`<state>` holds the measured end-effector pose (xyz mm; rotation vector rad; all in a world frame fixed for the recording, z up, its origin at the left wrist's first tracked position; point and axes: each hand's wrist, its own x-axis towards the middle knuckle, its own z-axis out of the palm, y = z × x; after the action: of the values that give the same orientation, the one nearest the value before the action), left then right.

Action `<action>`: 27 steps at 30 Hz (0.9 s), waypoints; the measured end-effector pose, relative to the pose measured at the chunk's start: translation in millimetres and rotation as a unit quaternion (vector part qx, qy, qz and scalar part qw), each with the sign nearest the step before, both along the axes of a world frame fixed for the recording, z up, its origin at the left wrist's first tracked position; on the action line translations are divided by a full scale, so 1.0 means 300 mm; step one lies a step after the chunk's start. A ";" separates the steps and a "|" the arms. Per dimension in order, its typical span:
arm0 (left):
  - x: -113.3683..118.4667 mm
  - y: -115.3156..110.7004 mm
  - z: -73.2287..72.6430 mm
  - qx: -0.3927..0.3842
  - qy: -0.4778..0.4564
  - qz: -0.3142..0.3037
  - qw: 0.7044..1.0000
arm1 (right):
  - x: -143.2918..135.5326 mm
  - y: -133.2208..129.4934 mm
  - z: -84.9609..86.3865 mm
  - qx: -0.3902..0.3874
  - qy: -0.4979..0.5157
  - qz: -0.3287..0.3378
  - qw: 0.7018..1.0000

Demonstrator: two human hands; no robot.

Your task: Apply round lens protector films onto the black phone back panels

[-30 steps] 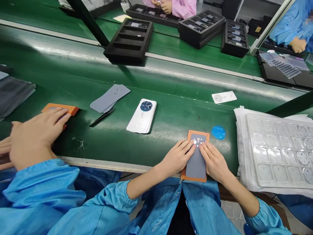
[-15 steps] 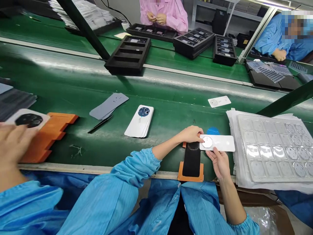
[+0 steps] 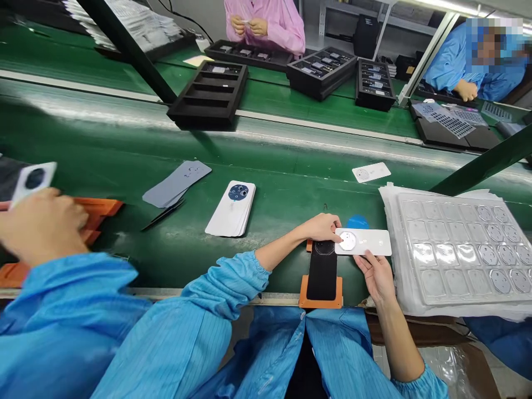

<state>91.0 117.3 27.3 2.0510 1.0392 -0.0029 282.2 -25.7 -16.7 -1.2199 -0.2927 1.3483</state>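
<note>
Between my two hands is a white phone back panel [image 3: 368, 242] with a round, white camera area at its left end. The fingers of my left hand [image 3: 321, 226] pinch that left end, beside the round area. My right hand [image 3: 377, 272] grips the lower edge, thumb on the face and fingers underneath. Just below and left of the panel lies a black phone-shaped piece [image 3: 322, 277] in an orange fixture [image 3: 306, 302]. The panel covers part of a blue round piece [image 3: 358, 222] behind it.
To the right, a clear plastic tray [image 3: 453, 299] holds round pieces. A stack of white panels [image 3: 228, 213], grey sheets [image 3: 177, 183] and black tweezers [image 3: 163, 215] lie leftward. A co-worker's hand [image 3: 50, 227] is at far left, over an orange fixture [image 3: 106, 206].
My hands keep hold of the phone back panel in nearly the same place. The co-worker's hand at left has moved right, with its panel turned more upright. The view has shifted slightly.
</note>
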 end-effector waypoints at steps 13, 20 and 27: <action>0.025 -0.029 -0.009 0.049 0.059 -0.029 0.997 | -0.064 0.018 -0.014 0.016 0.008 0.009 1.000; 0.023 -0.031 -0.017 0.040 0.041 -0.037 0.998 | -0.060 0.020 0.000 0.010 0.005 0.019 1.000; 0.002 0.033 0.008 -0.019 -0.014 -0.016 1.000 | -0.058 -0.006 -0.008 0.010 -0.001 0.010 1.000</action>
<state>91.7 127.3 29.8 2.0267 0.9816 -0.0100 264.8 -27.6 -19.2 -1.2058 -0.3200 1.3587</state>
